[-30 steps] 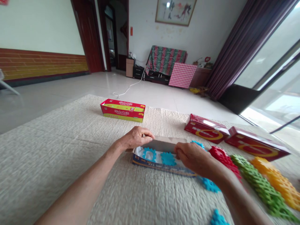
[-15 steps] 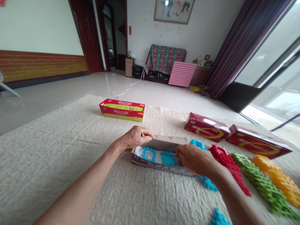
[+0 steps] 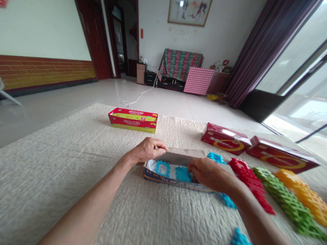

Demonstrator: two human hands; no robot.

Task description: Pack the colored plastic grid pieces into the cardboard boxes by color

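Observation:
In front of me on the quilted mat lies an open long cardboard box (image 3: 163, 179) with a dark blue printed front wall. My left hand (image 3: 148, 149) is closed on the raised rear edge near the box's left end, thumb pointing right. Inside, on a white lining, lie a blue square toothed frame (image 3: 167, 169) and a blue solid toothed tile (image 3: 182, 173). My right hand (image 3: 207, 173) reaches into the right half of the box, beside the solid tile. Its fingers are curled, and whatever they hold is hidden.
More blue tiles (image 3: 216, 157) lie right of the box. Beyond them are rows of red tiles (image 3: 251, 183), green tiles (image 3: 283, 197) and yellow tiles (image 3: 301, 192). Two dark red boxes (image 3: 226, 140) stand behind these. A red-and-yellow box (image 3: 133, 120) stands farther back on the mat (image 3: 76, 170).
My right hand has shifted slightly left inside the box, closer to the solid blue tile. My left hand stays at the box edge.

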